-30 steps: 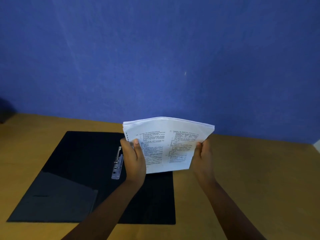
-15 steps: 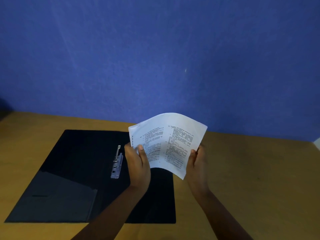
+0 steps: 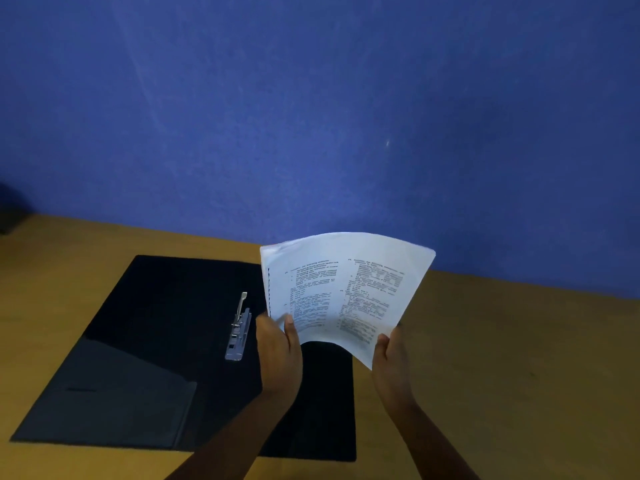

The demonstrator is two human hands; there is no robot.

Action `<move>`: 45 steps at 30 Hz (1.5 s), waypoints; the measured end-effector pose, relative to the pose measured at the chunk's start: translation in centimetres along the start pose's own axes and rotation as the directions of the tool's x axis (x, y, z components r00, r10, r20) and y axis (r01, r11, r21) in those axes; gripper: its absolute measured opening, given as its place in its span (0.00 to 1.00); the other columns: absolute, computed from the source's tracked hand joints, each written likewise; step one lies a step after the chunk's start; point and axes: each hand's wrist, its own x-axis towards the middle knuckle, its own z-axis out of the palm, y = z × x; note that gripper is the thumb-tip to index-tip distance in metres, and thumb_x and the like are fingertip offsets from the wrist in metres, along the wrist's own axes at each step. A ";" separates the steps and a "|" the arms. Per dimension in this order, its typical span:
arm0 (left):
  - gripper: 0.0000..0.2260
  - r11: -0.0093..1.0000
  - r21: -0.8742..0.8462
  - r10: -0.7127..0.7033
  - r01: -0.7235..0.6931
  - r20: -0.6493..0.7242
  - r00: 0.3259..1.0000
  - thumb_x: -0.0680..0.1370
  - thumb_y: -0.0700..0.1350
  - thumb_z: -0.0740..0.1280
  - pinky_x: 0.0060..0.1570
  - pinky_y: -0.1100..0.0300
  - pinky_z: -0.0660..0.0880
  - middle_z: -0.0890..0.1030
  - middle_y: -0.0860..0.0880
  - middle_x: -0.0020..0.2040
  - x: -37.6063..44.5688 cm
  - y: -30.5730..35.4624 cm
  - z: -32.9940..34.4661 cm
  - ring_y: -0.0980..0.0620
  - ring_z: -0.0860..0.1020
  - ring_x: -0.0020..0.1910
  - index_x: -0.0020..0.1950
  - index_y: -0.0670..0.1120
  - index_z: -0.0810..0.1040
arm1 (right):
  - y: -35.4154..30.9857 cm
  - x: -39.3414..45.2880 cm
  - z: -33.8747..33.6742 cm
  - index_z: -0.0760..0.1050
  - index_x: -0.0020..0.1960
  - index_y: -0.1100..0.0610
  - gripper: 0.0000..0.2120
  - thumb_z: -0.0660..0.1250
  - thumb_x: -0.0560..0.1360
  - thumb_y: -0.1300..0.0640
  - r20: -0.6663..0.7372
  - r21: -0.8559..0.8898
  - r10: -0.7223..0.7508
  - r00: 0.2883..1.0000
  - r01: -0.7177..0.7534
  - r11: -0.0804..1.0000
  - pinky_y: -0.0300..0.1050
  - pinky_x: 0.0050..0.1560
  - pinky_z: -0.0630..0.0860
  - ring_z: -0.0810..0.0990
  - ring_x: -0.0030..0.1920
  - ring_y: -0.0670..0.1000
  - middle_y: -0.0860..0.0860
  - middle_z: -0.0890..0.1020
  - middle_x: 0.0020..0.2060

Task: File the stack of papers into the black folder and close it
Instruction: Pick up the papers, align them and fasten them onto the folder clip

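Note:
The stack of papers is printed white sheets, held up in the air and bowed upward in an arch. My left hand grips its lower left corner, thumb on top. At the lower right corner my right hand holds the other side. The black folder lies open flat on the wooden table below and to the left of the papers. Its metal clip runs along the spine, with its lever raised. The folder's right half is partly hidden by my left arm and the papers.
The wooden table stretches to the right of the folder. A blue wall rises right behind the table's far edge. A dark object sits at the far left edge of the view.
The papers went from nearly flat to strongly arched, and their right side tilted down. My hands came closer together and stay on the stack.

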 end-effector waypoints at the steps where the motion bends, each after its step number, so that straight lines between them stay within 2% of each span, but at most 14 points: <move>1: 0.04 0.999 0.023 -0.033 0.033 0.002 0.999 0.80 0.44 0.58 0.48 0.60 0.71 0.72 0.46 0.51 -0.1 -0.4 0.2 0.50 0.73 0.51 0.50 0.47 0.63 | 0.0 0.1 0.4 0.74 0.54 0.65 0.12 0.59 0.78 0.57 0.023 0.055 0.029 0.999 -0.030 0.998 0.46 0.48 0.76 0.82 0.47 0.59 0.63 0.81 0.48; 3: 0.04 0.995 0.026 -0.093 0.093 0.019 0.995 0.80 0.43 0.58 0.48 0.60 0.70 0.72 0.46 0.50 -0.2 -1.1 0.6 0.50 0.73 0.50 0.49 0.46 0.63 | 0.1 0.3 0.9 0.72 0.59 0.65 0.13 0.59 0.79 0.58 0.079 0.075 0.049 0.996 -0.055 0.996 0.46 0.53 0.74 0.80 0.54 0.59 0.63 0.79 0.55; 8: 0.05 0.990 0.041 -0.135 0.133 0.053 0.989 0.80 0.42 0.57 0.35 0.70 0.71 0.74 0.45 0.46 0.7 -2.4 0.8 0.53 0.74 0.41 0.47 0.43 0.63 | 0.0 1.7 1.0 0.70 0.66 0.63 0.17 0.59 0.78 0.60 0.098 0.069 -0.043 0.994 0.037 0.997 0.47 0.59 0.73 0.78 0.58 0.60 0.61 0.78 0.60; 11: 0.07 0.986 0.060 -0.158 0.154 0.075 0.985 0.80 0.43 0.57 0.34 0.64 0.76 0.75 0.43 0.44 1.6 -3.2 0.2 0.49 0.77 0.39 0.44 0.43 0.62 | -0.3 3.1 0.6 0.65 0.69 0.58 0.18 0.55 0.79 0.63 0.253 0.237 -0.049 0.966 -0.013 0.971 0.51 0.63 0.73 0.76 0.61 0.60 0.59 0.76 0.63; 13: 0.07 0.978 0.038 -0.206 0.203 0.126 0.970 0.80 0.43 0.56 0.37 0.56 0.79 0.76 0.44 0.44 1.7 -3.5 0.0 0.48 0.79 0.42 0.45 0.42 0.63 | -0.4 3.4 0.5 0.64 0.69 0.57 0.19 0.54 0.79 0.65 0.339 0.221 -0.071 0.938 -0.006 0.975 0.50 0.62 0.75 0.77 0.61 0.58 0.58 0.76 0.63; 15: 0.07 0.971 0.093 -0.230 0.219 0.129 0.965 0.80 0.43 0.57 0.33 0.68 0.76 0.75 0.50 0.41 1.4 -3.9 -0.3 0.53 0.78 0.39 0.44 0.43 0.63 | -0.5 3.5 0.8 0.64 0.69 0.57 0.20 0.54 0.79 0.67 0.438 0.193 -0.021 0.899 -0.071 0.979 0.45 0.55 0.74 0.77 0.61 0.58 0.58 0.76 0.64; 17: 0.05 0.963 0.125 -0.256 0.238 0.151 0.955 0.80 0.42 0.58 0.29 0.72 0.73 0.73 0.52 0.41 1.1 -4.6 -0.8 0.56 0.77 0.39 0.45 0.44 0.64 | -0.5 3.4 1.2 0.65 0.69 0.57 0.20 0.53 0.78 0.67 0.526 0.163 0.054 0.849 -0.163 0.973 0.41 0.49 0.70 0.77 0.59 0.57 0.58 0.76 0.64; 20: 0.03 0.953 0.101 -0.301 0.286 0.201 0.932 0.80 0.43 0.58 0.35 0.65 0.76 0.73 0.51 0.45 0.8 -5.3 -2.1 0.58 0.77 0.42 0.51 0.46 0.64 | 0.0 3.0 1.9 0.67 0.67 0.59 0.20 0.52 0.77 0.69 0.617 0.136 0.140 0.774 -0.280 0.950 0.40 0.45 0.69 0.76 0.53 0.53 0.58 0.77 0.63; 24: 0.08 0.966 0.184 -0.201 0.182 0.095 0.975 0.79 0.41 0.58 0.44 0.57 0.72 0.73 0.47 0.48 0.3 -6.8 -6.0 0.54 0.74 0.44 0.57 0.41 0.69 | 1.0 2.1 2.6 0.69 0.66 0.60 0.23 0.51 0.74 0.72 0.656 0.128 0.202 0.727 -0.371 0.920 0.44 0.47 0.73 0.77 0.54 0.55 0.58 0.77 0.62; 27: 0.14 0.925 0.376 -0.102 0.051 0.117 0.988 0.79 0.39 0.59 0.51 0.57 0.73 0.76 0.44 0.56 0.8 -8.2 -9.2 0.50 0.74 0.54 0.65 0.42 0.68 | 1.4 1.6 2.9 0.69 0.68 0.60 0.24 0.51 0.74 0.72 0.689 0.147 0.224 0.690 -0.435 0.888 0.41 0.43 0.71 0.75 0.50 0.52 0.58 0.77 0.62; 29: 0.18 0.818 0.575 -0.100 -0.002 0.147 0.984 0.79 0.41 0.59 0.57 0.50 0.72 0.76 0.43 0.63 1.9 -9.0 -10.9 0.46 0.73 0.62 0.69 0.44 0.66 | 1.6 1.3 3.1 0.68 0.68 0.58 0.24 0.52 0.75 0.71 0.717 0.168 0.230 0.658 -0.484 0.859 0.40 0.36 0.72 0.77 0.48 0.52 0.57 0.78 0.59; 33: 0.24 0.614 0.788 -0.332 -0.045 0.310 0.891 0.81 0.52 0.51 0.73 0.45 0.51 0.51 0.51 0.78 3.2 -11.0 -12.7 0.48 0.47 0.77 0.76 0.51 0.49 | 1.5 0.9 3.4 0.70 0.67 0.55 0.24 0.52 0.75 0.70 0.735 0.185 0.232 0.637 -0.518 0.835 0.41 0.38 0.75 0.79 0.48 0.53 0.54 0.79 0.56; 37: 0.25 0.605 0.792 -0.355 -0.079 0.357 0.864 0.81 0.54 0.49 0.74 0.45 0.45 0.46 0.53 0.78 2.9 -11.7 -12.2 0.48 0.42 0.76 0.76 0.53 0.44 | 1.4 0.8 3.5 0.70 0.66 0.55 0.24 0.52 0.75 0.71 0.740 0.203 0.226 0.633 -0.532 0.822 0.44 0.41 0.77 0.80 0.49 0.55 0.54 0.79 0.54; 45: 0.23 0.624 0.774 -0.314 -0.107 0.373 0.873 0.81 0.54 0.47 0.74 0.47 0.48 0.47 0.56 0.78 0.0 -10.0 -8.1 0.49 0.44 0.77 0.76 0.55 0.45 | 4.1 1.4 2.4 0.69 0.68 0.57 0.25 0.52 0.74 0.71 0.733 0.213 0.259 0.629 -0.574 0.791 0.55 0.56 0.79 0.79 0.55 0.59 0.59 0.78 0.60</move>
